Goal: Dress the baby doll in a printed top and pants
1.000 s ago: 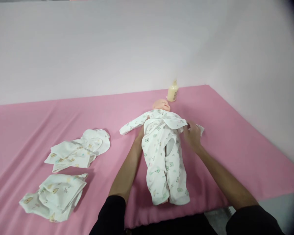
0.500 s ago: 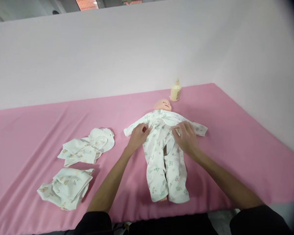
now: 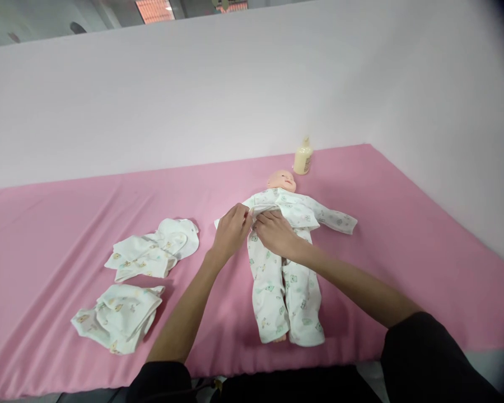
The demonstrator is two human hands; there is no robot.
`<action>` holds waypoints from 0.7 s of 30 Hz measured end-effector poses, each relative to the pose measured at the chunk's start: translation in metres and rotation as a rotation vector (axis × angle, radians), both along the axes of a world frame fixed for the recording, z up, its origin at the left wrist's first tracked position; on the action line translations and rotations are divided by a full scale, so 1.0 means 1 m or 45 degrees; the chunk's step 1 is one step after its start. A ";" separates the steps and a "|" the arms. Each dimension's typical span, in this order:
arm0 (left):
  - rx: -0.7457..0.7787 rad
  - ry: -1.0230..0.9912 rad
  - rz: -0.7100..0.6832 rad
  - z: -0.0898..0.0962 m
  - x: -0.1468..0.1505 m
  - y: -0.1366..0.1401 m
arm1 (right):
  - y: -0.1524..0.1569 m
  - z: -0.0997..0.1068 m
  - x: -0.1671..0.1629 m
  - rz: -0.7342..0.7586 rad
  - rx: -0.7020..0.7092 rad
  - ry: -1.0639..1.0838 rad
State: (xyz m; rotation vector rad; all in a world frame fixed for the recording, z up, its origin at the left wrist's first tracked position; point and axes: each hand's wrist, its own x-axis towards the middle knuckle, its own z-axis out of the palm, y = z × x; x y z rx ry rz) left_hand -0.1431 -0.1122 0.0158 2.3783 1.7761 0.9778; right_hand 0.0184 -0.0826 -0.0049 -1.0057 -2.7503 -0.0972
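Observation:
A baby doll lies on its back, dressed in a white printed top and matching pants. At the left side of the doll's waist, my left hand is closed on the top's lower edge. My right hand lies across the belly beside it, palm down, fingers stretched toward the lifted hem, their tips partly under the cloth. On the doll's right-hand side in view, the top's flap hangs down over the pants' waist.
Two folded white printed garments lie to the left, one farther back and one nearer. A pale yellow pump bottle stands behind the doll's head. The pink-covered table meets white panels behind and at the right.
My right hand has moved left across the doll's belly to beside my left hand. The top's flap now covers the pants' waist at the right. My left hand now holds the top's edge.

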 end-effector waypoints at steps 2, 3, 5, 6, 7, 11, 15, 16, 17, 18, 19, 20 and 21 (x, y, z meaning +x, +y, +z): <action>0.051 0.081 0.008 -0.004 -0.002 -0.007 | 0.003 0.004 0.000 -0.047 -0.029 -0.048; 0.072 0.115 0.008 -0.007 -0.003 -0.012 | 0.004 0.006 0.001 -0.082 -0.054 -0.069; 0.083 0.155 0.000 -0.013 -0.004 -0.021 | 0.006 0.009 0.003 -0.157 -0.102 -0.100; 0.073 0.159 -0.007 -0.015 -0.003 -0.025 | 0.006 0.011 0.004 -0.183 -0.119 -0.110; 0.050 0.153 -0.014 -0.018 -0.003 -0.028 | 0.006 0.011 0.005 -0.195 -0.125 -0.116; -0.182 0.011 0.052 -0.028 0.004 -0.029 | 0.003 0.009 0.010 -0.186 -0.055 -0.119; -0.333 -0.144 0.200 -0.038 0.010 -0.019 | 0.007 0.005 0.011 -0.146 0.043 -0.081; -0.325 -0.132 0.211 -0.040 0.011 -0.017 | 0.009 0.005 0.009 -0.135 0.050 -0.061; -0.307 -0.100 0.212 -0.042 0.011 -0.015 | 0.012 0.005 0.008 -0.126 0.049 -0.044; -0.286 -0.054 0.207 -0.043 0.012 -0.015 | 0.015 0.006 0.006 -0.119 0.041 -0.036; -0.265 -0.007 0.200 -0.044 0.011 -0.014 | 0.018 0.007 0.004 -0.114 0.026 -0.037; -0.247 0.035 0.195 -0.044 0.011 -0.015 | 0.020 0.009 0.002 -0.112 0.007 -0.046; -0.233 0.072 0.192 -0.043 0.010 -0.016 | 0.023 0.012 0.000 -0.111 -0.015 -0.059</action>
